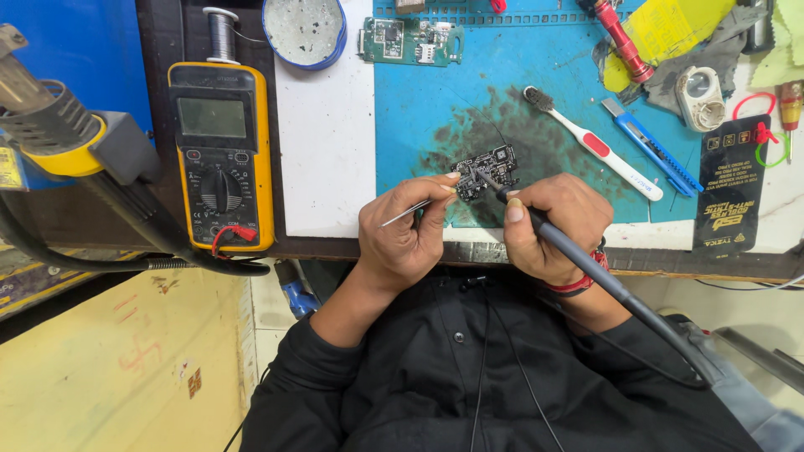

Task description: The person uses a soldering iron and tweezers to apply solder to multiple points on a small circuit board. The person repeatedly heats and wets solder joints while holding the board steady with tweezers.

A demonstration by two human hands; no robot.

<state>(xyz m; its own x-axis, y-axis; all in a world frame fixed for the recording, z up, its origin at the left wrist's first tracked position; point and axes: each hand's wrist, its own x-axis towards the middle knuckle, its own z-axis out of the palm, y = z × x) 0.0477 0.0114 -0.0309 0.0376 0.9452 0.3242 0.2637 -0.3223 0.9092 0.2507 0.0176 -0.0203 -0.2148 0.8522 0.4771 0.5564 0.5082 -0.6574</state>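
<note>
1. Two hands meet at the blue mat's [419, 100] near edge, over a black circuit board [486, 169].
2. Left hand [406, 234] pinches thin tweezers [409, 213]; its fingertips touch the board.
3. Right hand [553, 226] grips a soldering iron [586, 266], tip on the board just beyond its fingers.

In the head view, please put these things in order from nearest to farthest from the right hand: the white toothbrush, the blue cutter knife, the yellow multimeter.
Measured from the right hand:
1. The white toothbrush, just above the hand on the blue mat.
2. The blue cutter knife, above the hand and further to the picture's right, beside the toothbrush.
3. The yellow multimeter, far across on the picture's left, beyond the left hand.
</note>
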